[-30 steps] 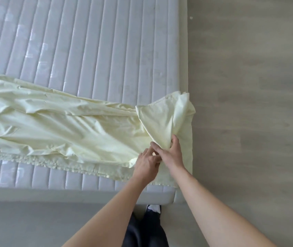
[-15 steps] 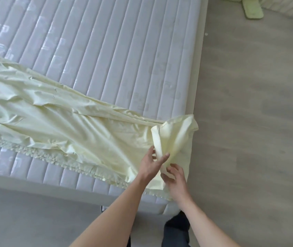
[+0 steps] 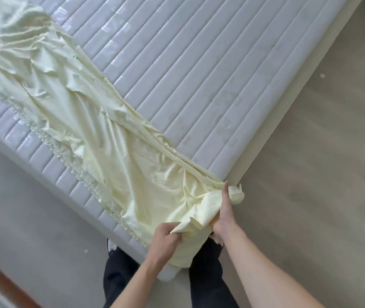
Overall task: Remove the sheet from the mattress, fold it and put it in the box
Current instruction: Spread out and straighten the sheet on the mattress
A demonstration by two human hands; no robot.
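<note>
Left hand (image 3: 166,237) and right hand (image 3: 223,216) both clench fabric, forearms extended forward.

Pale wood-look floor (image 3: 323,174) with a reddish-brown strip (image 3: 1,283) at the lower left.

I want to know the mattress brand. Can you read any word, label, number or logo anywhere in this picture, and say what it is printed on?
No text can be read.
Mattress: faint greyish marks on its quilted top near the right edge, too faded and blurred to read as letters or a logo.
Sheet: plain pale yellow, no label or print showing.
Floor: no writing.
</note>
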